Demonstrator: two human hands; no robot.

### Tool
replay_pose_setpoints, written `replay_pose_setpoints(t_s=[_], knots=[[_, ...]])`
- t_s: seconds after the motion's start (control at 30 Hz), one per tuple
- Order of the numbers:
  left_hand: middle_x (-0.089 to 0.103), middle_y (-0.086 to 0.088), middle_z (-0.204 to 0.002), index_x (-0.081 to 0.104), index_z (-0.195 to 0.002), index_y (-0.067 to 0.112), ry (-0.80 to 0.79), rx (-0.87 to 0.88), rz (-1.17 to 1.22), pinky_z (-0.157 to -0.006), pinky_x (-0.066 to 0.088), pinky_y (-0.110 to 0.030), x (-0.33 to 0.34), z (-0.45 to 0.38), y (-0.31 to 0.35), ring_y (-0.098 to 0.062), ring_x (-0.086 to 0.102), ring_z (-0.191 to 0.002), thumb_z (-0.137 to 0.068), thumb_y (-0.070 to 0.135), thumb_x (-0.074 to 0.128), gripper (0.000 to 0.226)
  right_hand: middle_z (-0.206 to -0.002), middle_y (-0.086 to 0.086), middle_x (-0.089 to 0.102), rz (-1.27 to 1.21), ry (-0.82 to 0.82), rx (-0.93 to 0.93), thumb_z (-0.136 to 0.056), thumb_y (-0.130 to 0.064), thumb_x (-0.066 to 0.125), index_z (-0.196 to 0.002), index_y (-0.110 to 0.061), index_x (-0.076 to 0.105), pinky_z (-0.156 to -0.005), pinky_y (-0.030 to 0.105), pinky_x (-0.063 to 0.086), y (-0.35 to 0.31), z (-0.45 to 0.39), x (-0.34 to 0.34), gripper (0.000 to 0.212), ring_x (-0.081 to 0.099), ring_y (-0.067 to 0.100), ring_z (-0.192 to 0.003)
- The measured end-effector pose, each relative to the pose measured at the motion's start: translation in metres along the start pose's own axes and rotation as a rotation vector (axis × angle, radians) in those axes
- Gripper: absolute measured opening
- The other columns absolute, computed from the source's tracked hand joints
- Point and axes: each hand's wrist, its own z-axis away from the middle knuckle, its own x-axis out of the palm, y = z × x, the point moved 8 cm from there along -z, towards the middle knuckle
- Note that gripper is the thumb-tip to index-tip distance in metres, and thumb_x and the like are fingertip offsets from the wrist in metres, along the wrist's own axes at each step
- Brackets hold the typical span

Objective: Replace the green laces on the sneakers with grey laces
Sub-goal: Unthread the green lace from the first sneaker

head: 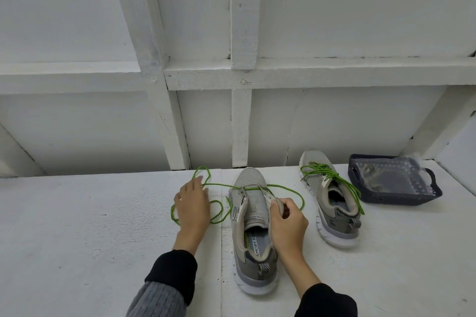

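Green lace (280,189) trails from the near sneaker (253,226) mid-tabletop. The left hand (192,207) pinches it, apparently; the right hand (286,224) grips the sneaker's side. A 2nd sneaker (332,203) stands near the basket (394,183) at the far right corner.

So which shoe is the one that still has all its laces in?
Look along the white table to the dark basket on the right. The sneaker beside it is the one. Its green lace is still threaded and bunched on top, and no hand touches it.
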Motion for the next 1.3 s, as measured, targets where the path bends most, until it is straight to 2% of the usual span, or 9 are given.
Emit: replay_pose_setpoints(t_s=[0.1,0.23,0.37,0.57,0.7,0.83,0.97,1.17,1.3], knots=[[0.056,0.006,-0.134,0.055,-0.133,0.026,-0.087,0.259,-0.029,-0.116,0.014,-0.048,0.013,0.005,0.041,-0.018,0.043,-0.133,-0.102,0.028,0.044,0.032,-0.059,0.002,0.054,0.000,-0.007,-0.001,-0.089,-0.010,0.061,-0.069,-0.009,0.058,-0.050,0.015,0.036,0.000,0.000,0.000,0.020,0.043,0.009,-0.053],[0.064,0.015,-0.087,0.065,-0.090,0.030,-0.035,0.268,0.152,-0.095,0.037,-0.036,0.012,0.006,0.054,-0.009,0.058,-0.088,-0.098,0.031,0.053,0.015,-0.058,0.001,0.055,0.009,-0.006,-0.006,-0.090,-0.012,0.062,-0.067,-0.013,0.057,-0.051,0.016,0.037,0.003,-0.002,0.000,0.023,0.045,0.011,-0.055],[0.063,0.006,-0.084,0.060,-0.086,0.020,0.096,-0.109,0.500,-0.062,0.039,-0.027,0.007,0.013,0.012,-0.014,0.059,-0.079,-0.098,0.023,0.055,0.013,-0.056,-0.004,0.052,0.012,0.004,0.002,-0.088,-0.010,0.063,-0.065,-0.017,0.055,-0.052,0.013,0.036,0.003,-0.002,-0.001,0.025,0.044,0.004,-0.053],[0.063,0.000,-0.092,0.061,-0.094,0.014,0.191,-0.498,0.501,-0.069,0.038,-0.031,-0.002,0.023,-0.043,-0.020,0.054,-0.083,-0.099,0.023,0.052,0.014,-0.052,-0.007,0.044,-0.012,0.003,-0.037,-0.088,-0.006,0.061,-0.059,-0.022,0.048,-0.050,0.012,0.034,-0.005,0.001,-0.001,0.035,0.043,0.004,-0.052],[0.070,-0.002,-0.104,0.067,-0.106,0.018,0.178,-0.270,0.338,-0.083,0.039,-0.038,-0.004,0.015,-0.023,-0.025,0.060,-0.097,-0.098,0.022,0.054,0.016,-0.052,-0.008,0.044,-0.027,0.008,-0.034,-0.088,-0.006,0.061,-0.059,-0.021,0.048,-0.049,0.013,0.033,-0.005,0.001,-0.002,0.036,0.041,0.004,-0.050],[0.060,0.006,-0.130,0.059,-0.131,0.026,0.067,0.067,0.236,-0.108,0.024,-0.043,0.005,0.009,0.024,-0.018,0.050,-0.124,-0.100,0.026,0.051,0.032,-0.054,-0.008,0.047,-0.037,-0.003,-0.030,-0.089,-0.007,0.062,-0.062,-0.018,0.052,-0.049,0.012,0.034,-0.003,0.001,0.000,0.031,0.042,0.004,-0.051],[0.066,0.014,-0.113,0.069,-0.109,0.032,0.043,0.326,0.203,-0.106,0.027,-0.040,0.010,0.010,0.058,-0.012,0.055,-0.113,-0.097,0.028,0.057,0.018,-0.050,-0.011,0.046,-0.042,-0.002,-0.021,-0.088,-0.007,0.062,-0.060,-0.020,0.050,-0.049,0.012,0.034,-0.001,0.000,-0.001,0.033,0.042,0.005,-0.051],[0.063,0.009,-0.099,0.064,-0.096,0.021,-0.045,0.297,0.148,-0.100,0.035,-0.034,0.015,0.005,0.060,-0.014,0.054,-0.099,-0.099,0.029,0.051,0.016,-0.053,-0.007,0.046,-0.014,-0.002,-0.036,-0.088,-0.007,0.061,-0.060,-0.021,0.050,-0.050,0.012,0.034,-0.002,-0.001,0.000,0.033,0.044,0.004,-0.052],[0.062,0.002,-0.092,0.054,-0.092,0.011,0.034,-0.127,0.700,-0.071,0.043,-0.016,0.006,0.009,0.027,-0.015,0.060,-0.089,-0.099,0.013,0.047,0.010,-0.053,-0.006,0.046,-0.007,0.010,-0.017,-0.088,-0.007,0.061,-0.061,-0.015,0.051,-0.050,0.015,0.033,0.003,-0.002,-0.002,0.030,0.039,0.005,-0.051]])
